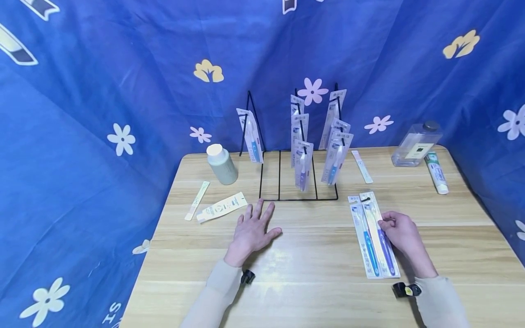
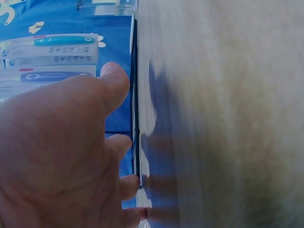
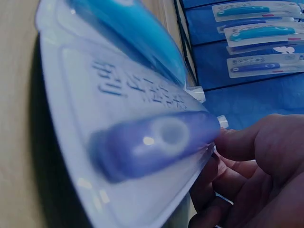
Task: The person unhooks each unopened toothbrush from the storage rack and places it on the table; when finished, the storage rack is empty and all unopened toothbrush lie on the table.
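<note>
Blue floral cloth (image 1: 164,82) covers the far side and both flanks. Wood table (image 1: 311,291) in front of it.

Black wire rack (image 1: 298,200) stands at the far middle of the table. Toothbrush packs on it: one blue pack (image 1: 254,146) on the left hook, three packs on the middle, three on the right. Frontmost middle one is a purple pack (image 1: 303,175), frontmost right one a second blue pack (image 1: 333,168).

Two more packs lie side by side on the right, nearer than the rack: loose blue pack (image 1: 370,248) on the left, loose purple pack (image 1: 385,248) against it on the right.

Right hand (image 1: 402,231): thumb and fingers pinch the right edge of the loose purple pack. Can't tell if that pack sits fully flat.

Left hand (image 1: 253,230): released, fingers spread, fingertips at the rack's near left corner. Contact unclear.

Clear bottle (image 1: 419,149), dark cap, far right. Grey-green bottle (image 1: 223,166), white cap, left of rack.

White tube (image 1: 222,207) just left of the left hand; green-and-white tube (image 1: 436,173) near the clear bottle.

Slim sachets: one far left (image 1: 197,200), one right of the rack (image 1: 362,167).
</note>
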Action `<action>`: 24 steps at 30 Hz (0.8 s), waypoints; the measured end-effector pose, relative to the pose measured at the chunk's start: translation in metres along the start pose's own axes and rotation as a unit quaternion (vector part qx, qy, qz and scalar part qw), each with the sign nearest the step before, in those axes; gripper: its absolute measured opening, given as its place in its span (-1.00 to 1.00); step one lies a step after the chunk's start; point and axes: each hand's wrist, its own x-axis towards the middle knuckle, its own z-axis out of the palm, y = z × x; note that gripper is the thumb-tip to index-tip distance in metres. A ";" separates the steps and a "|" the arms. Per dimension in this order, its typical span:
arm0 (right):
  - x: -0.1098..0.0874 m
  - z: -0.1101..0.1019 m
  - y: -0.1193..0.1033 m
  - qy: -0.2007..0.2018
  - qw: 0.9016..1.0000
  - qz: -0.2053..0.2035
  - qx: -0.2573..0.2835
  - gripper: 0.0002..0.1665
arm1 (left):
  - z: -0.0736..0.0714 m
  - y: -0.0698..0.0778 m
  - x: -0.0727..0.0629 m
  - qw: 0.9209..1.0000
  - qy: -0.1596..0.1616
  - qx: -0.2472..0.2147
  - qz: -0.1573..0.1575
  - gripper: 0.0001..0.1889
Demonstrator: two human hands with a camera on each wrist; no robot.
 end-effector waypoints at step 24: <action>0.002 -0.002 0.003 0.028 0.995 -0.032 -0.096 -0.74 | 0.000 -0.001 0.001 1.000 0.003 -0.002 0.002 -0.13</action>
